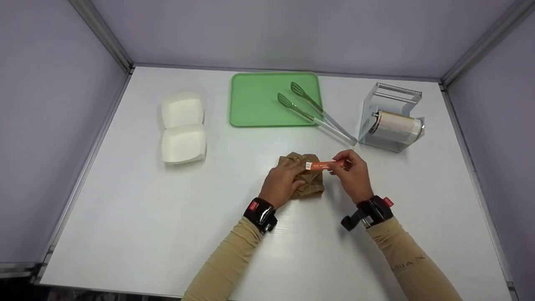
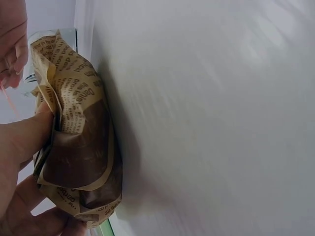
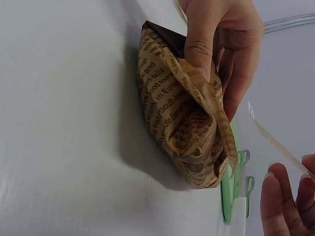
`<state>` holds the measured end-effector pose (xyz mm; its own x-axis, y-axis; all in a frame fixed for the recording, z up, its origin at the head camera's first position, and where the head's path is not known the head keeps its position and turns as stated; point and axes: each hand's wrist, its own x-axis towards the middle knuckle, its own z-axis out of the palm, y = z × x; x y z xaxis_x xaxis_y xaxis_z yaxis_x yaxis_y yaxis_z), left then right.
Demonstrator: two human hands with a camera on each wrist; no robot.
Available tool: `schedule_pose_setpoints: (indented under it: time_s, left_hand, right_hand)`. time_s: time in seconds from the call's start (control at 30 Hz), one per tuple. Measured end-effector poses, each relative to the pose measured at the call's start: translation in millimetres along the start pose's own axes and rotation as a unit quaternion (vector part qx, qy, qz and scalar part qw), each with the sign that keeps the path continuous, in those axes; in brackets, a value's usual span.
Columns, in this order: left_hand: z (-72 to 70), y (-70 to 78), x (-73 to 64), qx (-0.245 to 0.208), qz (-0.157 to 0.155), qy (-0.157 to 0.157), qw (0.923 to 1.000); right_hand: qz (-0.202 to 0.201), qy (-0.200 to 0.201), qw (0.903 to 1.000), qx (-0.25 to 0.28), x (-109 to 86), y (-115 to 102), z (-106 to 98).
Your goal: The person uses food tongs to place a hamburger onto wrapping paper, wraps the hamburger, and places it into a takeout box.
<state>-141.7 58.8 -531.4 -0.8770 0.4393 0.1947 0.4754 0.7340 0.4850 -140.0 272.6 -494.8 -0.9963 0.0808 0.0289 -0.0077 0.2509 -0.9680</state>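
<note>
A brown printed-paper parcel (image 1: 311, 186) with folded edges sits on the white table. My left hand (image 1: 282, 182) holds it from the left; in the right wrist view its thumb presses the folded paper flap and its other fingers lie behind. What the paper wraps is hidden. Just right of the parcel, my right hand (image 1: 353, 175) pinches one end of an orange sticker strip (image 1: 319, 166) with a white end. The strip's free end hovers over the parcel's upper part; in the right wrist view the sticker (image 3: 275, 140) stands apart from the paper.
At the right is a clear label dispenser (image 1: 386, 144) bearing a roll of stickers (image 1: 397, 126). Tongs with green tips (image 1: 319, 121) lie partly on a green tray (image 1: 255, 100) at the back. An open white clamshell box (image 1: 184, 144) stands on the left.
</note>
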Motion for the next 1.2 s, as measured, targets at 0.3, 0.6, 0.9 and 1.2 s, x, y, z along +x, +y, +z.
schedule_pose_setpoints:
  time_s: [0.3,0.6,0.9,1.2]
  left_hand:
    - [-2.5,2.6,0.8,-0.008,-0.027,-0.011,0.9995]
    - [0.9,3.0,0.4,0.007,-0.026,-0.006,0.9996]
    - [1.7,1.7,1.5,0.076,0.006,-0.029,0.9967]
    - [0.2,1.8,0.0,0.064,-0.002,-0.035,0.9973]
  right_hand:
    - [-0.002,-0.009,0.9978,-0.066,1.2,2.1,4.6]
    - [0.001,-0.032,0.9946,-0.099,-11.0,-24.9,11.5]
    - [-0.01,-0.029,0.991,-0.13,-2.2,16.8,7.6]
    - [0.026,-0.063,0.9743,-0.215,-3.9,32.9,7.3]
